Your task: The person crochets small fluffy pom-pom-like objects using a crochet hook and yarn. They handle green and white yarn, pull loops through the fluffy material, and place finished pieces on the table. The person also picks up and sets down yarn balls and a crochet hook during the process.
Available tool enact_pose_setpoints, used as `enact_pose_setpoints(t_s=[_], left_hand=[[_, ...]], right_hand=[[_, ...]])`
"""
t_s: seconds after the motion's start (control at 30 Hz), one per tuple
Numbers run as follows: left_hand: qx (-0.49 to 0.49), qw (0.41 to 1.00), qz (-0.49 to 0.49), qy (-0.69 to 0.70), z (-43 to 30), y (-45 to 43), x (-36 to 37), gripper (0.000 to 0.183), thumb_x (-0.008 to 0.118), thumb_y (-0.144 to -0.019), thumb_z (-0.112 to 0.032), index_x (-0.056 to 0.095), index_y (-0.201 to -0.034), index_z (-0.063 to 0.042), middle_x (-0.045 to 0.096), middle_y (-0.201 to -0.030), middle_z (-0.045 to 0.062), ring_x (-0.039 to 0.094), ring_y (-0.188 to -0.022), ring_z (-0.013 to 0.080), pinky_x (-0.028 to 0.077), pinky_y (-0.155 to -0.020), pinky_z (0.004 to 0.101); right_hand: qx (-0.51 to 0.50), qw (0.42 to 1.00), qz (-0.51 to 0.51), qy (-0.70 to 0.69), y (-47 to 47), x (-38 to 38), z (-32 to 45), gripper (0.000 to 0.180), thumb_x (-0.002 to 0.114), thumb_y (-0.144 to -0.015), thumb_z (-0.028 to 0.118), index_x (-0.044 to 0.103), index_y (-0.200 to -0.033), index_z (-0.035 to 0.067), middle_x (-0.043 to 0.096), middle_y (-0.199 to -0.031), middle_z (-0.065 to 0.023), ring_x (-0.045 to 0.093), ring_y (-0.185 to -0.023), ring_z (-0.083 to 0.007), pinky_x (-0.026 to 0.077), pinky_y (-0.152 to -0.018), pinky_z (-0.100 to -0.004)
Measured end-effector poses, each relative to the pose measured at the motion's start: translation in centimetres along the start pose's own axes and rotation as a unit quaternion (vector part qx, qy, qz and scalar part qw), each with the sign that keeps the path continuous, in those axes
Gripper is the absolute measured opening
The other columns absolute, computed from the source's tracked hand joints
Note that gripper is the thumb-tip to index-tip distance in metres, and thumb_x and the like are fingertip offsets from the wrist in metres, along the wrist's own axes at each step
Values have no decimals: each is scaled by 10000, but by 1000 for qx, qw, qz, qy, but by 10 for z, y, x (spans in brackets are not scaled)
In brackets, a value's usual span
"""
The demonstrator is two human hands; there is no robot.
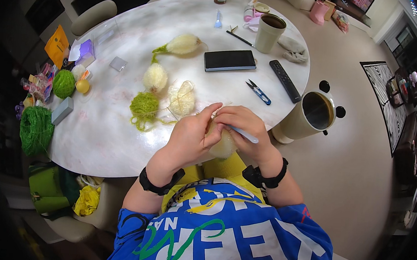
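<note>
My right hand (246,131) grips a crochet hook by its pale blue handle (243,134); the hook's tip is hidden between my fingers. My left hand (197,131) pinches a fuzzy cream yarn piece (223,145), which hangs below both hands at the table edge. Left of my hands lie a cream yarn skein (181,98) with a thin tan strand across it and a lime-green yarn ball (144,106). Beyond these rest a round cream yarn piece (155,77) and a longer cream one (183,44) with a green end.
On the marble-look table (96,129) are a phone (230,61), blue thread snips (258,92), a remote control (285,81), a beige cup (270,33) and a grey-blue box (62,111). Green yarn (36,130) sits at the left edge. A bin (305,117) stands right of the table.
</note>
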State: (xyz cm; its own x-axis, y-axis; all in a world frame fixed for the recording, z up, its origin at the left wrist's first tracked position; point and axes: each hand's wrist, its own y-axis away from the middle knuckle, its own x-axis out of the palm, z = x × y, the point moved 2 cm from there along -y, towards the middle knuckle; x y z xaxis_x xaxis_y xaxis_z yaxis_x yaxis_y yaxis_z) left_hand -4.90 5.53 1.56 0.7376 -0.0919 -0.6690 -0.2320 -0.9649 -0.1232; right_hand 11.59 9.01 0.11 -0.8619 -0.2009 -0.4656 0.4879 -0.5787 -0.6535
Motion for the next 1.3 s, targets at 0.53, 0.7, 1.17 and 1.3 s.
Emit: enact_pose_setpoints(t_s=[0.53,0.7,1.17,1.3], left_hand=[[88,970,-58,-221,-7,-1,-5,48,531,-831,-17,523,-876,-4,588,-799,185,588,-768,355,483,-660,436],[98,978,-128,-130,-3,-4,-6,70,548,-910,-84,535,-894,-17,564,-769,136,602,-691,293,478,-582,389],[-135,799,31,585,26,-5,5,219,401,-1034,-219,500,-983,-31,639,-889,102,680,-723,194,575,-674,286],[-100,872,6,478,24,-4,2,193,425,-1027,-194,510,-949,-38,634,-907,88,659,-815,166,550,-761,282]], right_hand=[[-29,997,20,62,0,1,7,352,681,-690,-42,613,-1024,46,602,-1040,-122,592,-958,-315,498,-825,-370],[-37,997,15,70,-2,-1,7,340,671,-703,-16,614,-1033,42,604,-1045,-130,598,-964,-318,500,-831,-372],[-109,983,-43,141,-8,5,5,314,642,-737,68,666,-1050,77,627,-1039,-102,622,-950,-272,515,-804,-359],[-138,968,-56,202,-5,2,7,327,657,-725,95,657,-1052,88,633,-1035,-72,628,-939,-247,509,-790,-352]])
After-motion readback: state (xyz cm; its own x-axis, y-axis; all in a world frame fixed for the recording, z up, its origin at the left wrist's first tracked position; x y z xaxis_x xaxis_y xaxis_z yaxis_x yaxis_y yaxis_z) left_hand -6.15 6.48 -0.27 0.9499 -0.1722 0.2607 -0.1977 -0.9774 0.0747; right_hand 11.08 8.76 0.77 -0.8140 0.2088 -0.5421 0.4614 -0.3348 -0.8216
